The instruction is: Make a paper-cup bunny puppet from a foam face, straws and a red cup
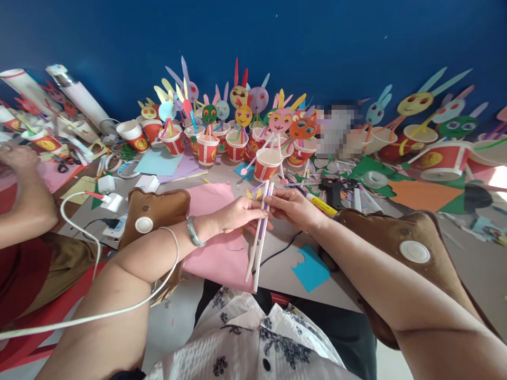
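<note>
Two thin white sticks [259, 258] stand nearly upright over the table edge, with a purple strip [261, 224] between them. My left hand [242, 214] pinches them from the left near their upper part, its thumb across the front. From the right, my right hand [293, 207] closes its fingers on the same sticks close to their top ends. Under the left forearm and behind the sticks lies a pink paper sheet [216, 258]. A blue paper piece [311, 268] with a curved cutout lies right of the sticks.
Red-and-white paper cups [267, 166] with paper rabbit faces line the back. Brown cushions [158, 208] lie near both forearms. A black glue gun [332, 192] and yellow glue stick [321, 205] are at right. A white cable [119, 311] crosses my left arm. Another person's arm [29, 195] is at left.
</note>
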A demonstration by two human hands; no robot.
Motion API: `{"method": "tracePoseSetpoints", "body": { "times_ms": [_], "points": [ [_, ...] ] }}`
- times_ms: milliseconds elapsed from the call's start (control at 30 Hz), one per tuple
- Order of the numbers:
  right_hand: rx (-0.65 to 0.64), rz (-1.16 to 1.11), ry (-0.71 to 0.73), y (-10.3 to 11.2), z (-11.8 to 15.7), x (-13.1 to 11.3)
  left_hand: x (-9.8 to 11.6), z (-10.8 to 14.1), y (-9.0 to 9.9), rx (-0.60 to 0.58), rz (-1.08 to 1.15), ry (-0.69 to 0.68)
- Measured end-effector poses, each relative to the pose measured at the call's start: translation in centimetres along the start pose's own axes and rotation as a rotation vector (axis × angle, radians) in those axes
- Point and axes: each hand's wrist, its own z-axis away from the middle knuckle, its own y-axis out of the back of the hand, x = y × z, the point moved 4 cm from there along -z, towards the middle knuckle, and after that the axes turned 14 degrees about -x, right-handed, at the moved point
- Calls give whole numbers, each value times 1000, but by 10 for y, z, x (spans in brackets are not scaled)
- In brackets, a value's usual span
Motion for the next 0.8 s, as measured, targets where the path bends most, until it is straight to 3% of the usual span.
{"method": "tracePoseSetpoints", "body": {
  "times_ms": [233,400,800],
  "points": [
    [68,-104,27,-3,-1,-6,0,1,-1,2,10,2],
    [70,-109,21,-4,-1,-9,-6,-1,1,-33,43,2],
    [56,-104,14,-6,0,-11,-6,-2,2,7,44,26]
  ]
}}
